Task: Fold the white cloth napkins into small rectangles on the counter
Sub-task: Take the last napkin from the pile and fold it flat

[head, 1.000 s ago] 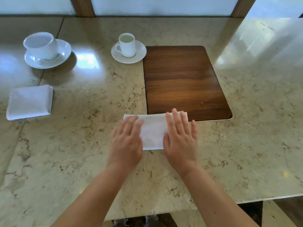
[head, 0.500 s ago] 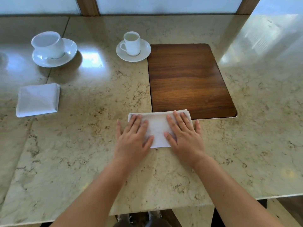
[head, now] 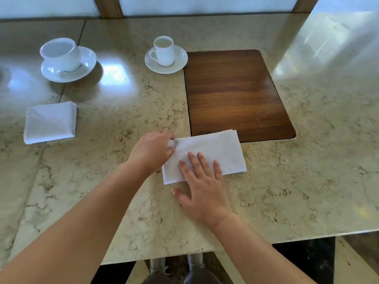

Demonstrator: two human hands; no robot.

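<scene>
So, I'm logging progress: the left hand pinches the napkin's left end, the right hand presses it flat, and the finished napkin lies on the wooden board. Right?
Not quite. The head view shows the finished napkin lying on the marble counter, not the wooden board.

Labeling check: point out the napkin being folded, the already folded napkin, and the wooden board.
napkin being folded (head: pixel 217 149): head view, bare middle of cloth.
folded napkin (head: pixel 50 122): head view, centre of top face.
wooden board (head: pixel 235 93): head view, middle of surface.

I note a napkin (head: pixel 213 152) on the counter (head: pixel 307 181), near centre, its far right corner overlapping the board (head: pixel 235 93) behind it. Small cup on saucer (head: pixel 166 56) touches the board's far left corner. Further left, large cup on saucer (head: pixel 67 62); nearer, a folded napkin (head: pixel 50 122).
</scene>
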